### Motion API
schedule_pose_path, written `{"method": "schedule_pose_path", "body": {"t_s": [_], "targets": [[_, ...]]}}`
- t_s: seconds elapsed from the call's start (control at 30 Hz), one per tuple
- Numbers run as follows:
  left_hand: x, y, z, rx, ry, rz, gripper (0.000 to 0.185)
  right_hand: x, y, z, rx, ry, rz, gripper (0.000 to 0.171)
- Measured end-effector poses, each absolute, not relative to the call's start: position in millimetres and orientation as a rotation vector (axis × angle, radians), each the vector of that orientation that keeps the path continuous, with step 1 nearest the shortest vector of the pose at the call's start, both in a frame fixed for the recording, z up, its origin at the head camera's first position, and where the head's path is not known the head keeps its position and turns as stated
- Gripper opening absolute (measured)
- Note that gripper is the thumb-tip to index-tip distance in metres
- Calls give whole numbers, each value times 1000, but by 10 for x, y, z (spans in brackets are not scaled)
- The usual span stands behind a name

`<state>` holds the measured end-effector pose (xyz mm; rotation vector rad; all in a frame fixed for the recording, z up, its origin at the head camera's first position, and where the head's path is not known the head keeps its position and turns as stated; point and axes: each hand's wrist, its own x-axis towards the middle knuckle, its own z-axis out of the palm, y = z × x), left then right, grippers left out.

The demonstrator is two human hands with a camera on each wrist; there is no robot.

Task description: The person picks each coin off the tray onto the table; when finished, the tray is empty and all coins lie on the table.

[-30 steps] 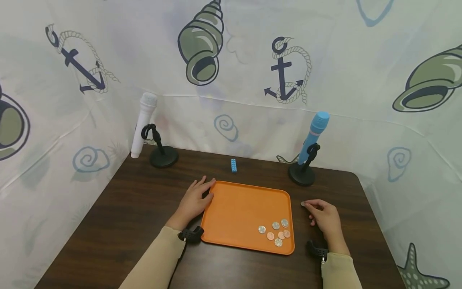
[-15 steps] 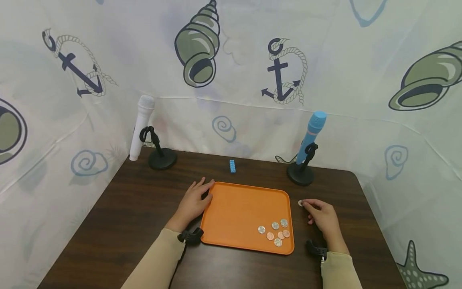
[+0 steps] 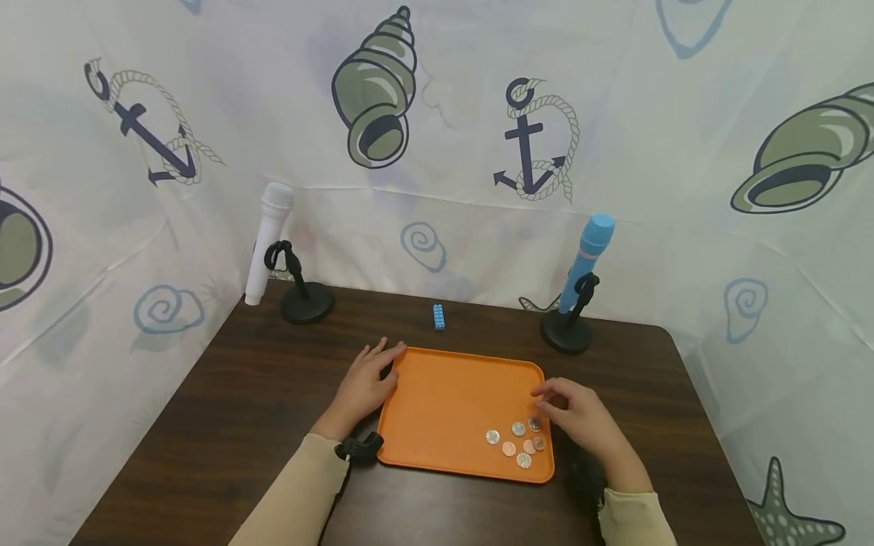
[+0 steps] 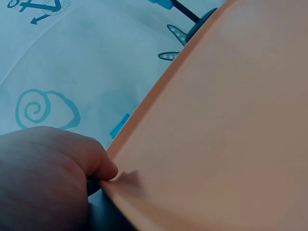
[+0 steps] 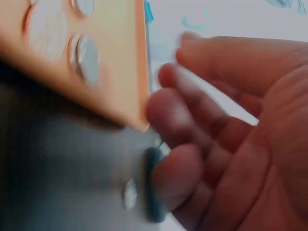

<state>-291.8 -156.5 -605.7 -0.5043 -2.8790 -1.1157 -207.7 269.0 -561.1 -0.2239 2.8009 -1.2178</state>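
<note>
An orange tray point(image 3: 444, 409) lies on the dark wooden table point(image 3: 239, 409). Several coins point(image 3: 519, 444) lie in its near right corner. My left hand point(image 3: 365, 383) rests flat on the table, its straight fingers against the tray's left rim point(image 4: 144, 110); the left wrist view shows the thumb point(image 4: 96, 163) touching that rim. My right hand point(image 3: 570, 413) hovers over the tray's right edge just above the coins, with its fingers curled. The right wrist view is blurred: the fingers point(image 5: 183, 120) seem to pinch a thin coin point(image 5: 154, 187) beside the tray point(image 5: 120, 57).
A white microphone point(image 3: 269, 239) on a black stand is at the back left, a blue microphone point(image 3: 583, 258) on a stand at the back right. A small blue brick point(image 3: 438, 317) lies behind the tray. Printed cloth walls close in the table.
My right hand has moved left from the table beside the tray to over the tray's right edge; the coin at its fingertips is gone from the table. The left hand has not moved.
</note>
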Motion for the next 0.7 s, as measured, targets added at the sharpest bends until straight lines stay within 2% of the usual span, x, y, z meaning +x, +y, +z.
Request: {"method": "schedule_pose_path", "body": {"t_s": [0.13, 0.27, 0.47, 0.7], "targets": [[-2931, -1567, -6051, -510, -2865, -1113, 54, -2059, 2543, -5479, -373, 2890, -921, 23], [-2931, -1558, -6067, -514, -2876, -1109, 54, -2020, 2488, -5443, -351, 2912, -766, 25], [-2894, -1576, -6086, -505, -2872, -1104, 53, -1963, 2431, -5489, -319, 2866, -738, 27], [-2889, -1585, -6063, -514, -2862, -1109, 53, -1965, 2393, -5577, -282, 2911, -702, 20]]}}
